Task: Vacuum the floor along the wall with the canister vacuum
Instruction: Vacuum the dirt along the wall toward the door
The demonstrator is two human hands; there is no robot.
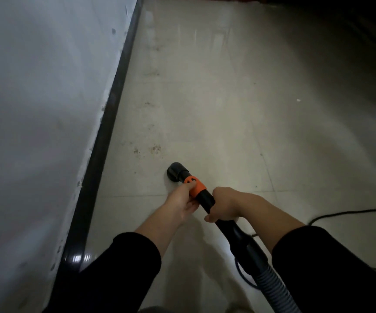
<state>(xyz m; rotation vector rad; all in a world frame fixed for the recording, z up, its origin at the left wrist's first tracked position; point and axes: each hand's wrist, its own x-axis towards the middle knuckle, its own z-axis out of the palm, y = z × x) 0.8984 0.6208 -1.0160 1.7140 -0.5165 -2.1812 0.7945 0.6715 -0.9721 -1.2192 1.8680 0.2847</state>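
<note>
A black vacuum nozzle points down at the pale tiled floor, a short way right of the dark baseboard. Behind the nozzle sits an orange collar on the black wand. My left hand grips the wand at the orange collar. My right hand is wrapped round the black tube just behind it. The ribbed grey hose runs off toward the bottom right. Specks of brown dirt lie on the tiles just ahead of the nozzle.
The white wall fills the left side, scuffed above the baseboard. A black power cord lies on the floor at the right. More faint dirt patches run along the floor parallel to the wall. Dark furniture shadows the far right.
</note>
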